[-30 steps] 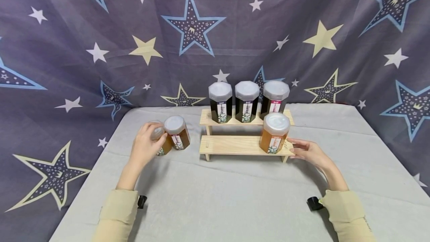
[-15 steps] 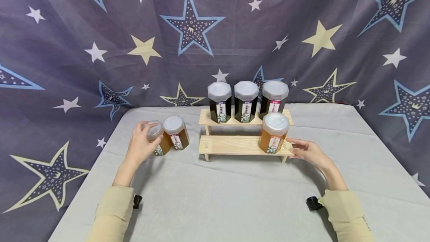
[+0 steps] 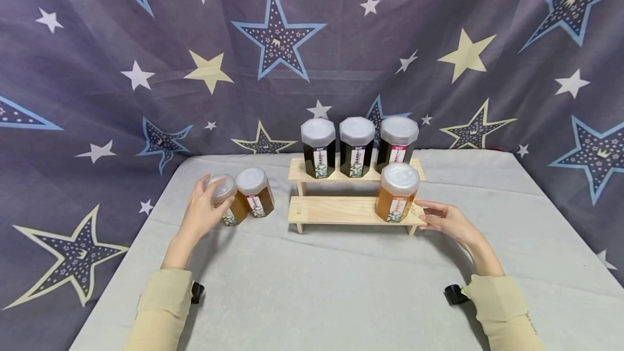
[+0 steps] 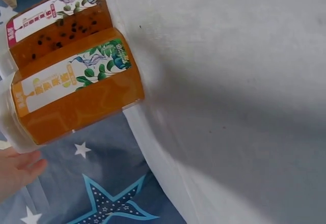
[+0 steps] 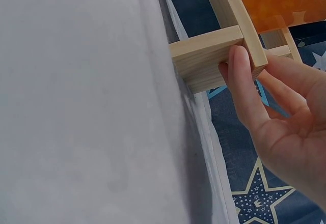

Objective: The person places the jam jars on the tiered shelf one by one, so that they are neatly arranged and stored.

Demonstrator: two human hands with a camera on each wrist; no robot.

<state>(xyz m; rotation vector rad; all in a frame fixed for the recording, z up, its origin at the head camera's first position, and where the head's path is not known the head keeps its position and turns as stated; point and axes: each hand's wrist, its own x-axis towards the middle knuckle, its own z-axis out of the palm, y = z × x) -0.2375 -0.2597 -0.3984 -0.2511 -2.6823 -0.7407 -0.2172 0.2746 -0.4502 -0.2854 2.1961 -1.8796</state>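
At the left of the table, an orange jam jar (image 3: 236, 210) with a whitish lid stands upright against a darker jam jar with seeds (image 3: 260, 202). My left hand (image 3: 199, 207) holds the orange jar's lid from above, thumb at the near side and fingers over the far left. In the left wrist view only a few fingers (image 4: 23, 168) show, right at the lid's edge. My right hand (image 3: 448, 221) grips the right end of the two-step wooden rack (image 3: 331, 211). In the right wrist view, thumb and fingers pinch the board's end beside its leg.
Three dark jam jars (image 3: 357, 156) line the rack's upper step. An amber jar (image 3: 394, 202) stands at the right of the lower step, close to my right hand. A star-patterned curtain (image 3: 312, 58) hangs behind the grey cloth-covered table (image 3: 322, 286).
My left hand has shifted a little to the left around the orange jar's lid, baring more of the lid. The jars, the rack and my right hand have stayed put.
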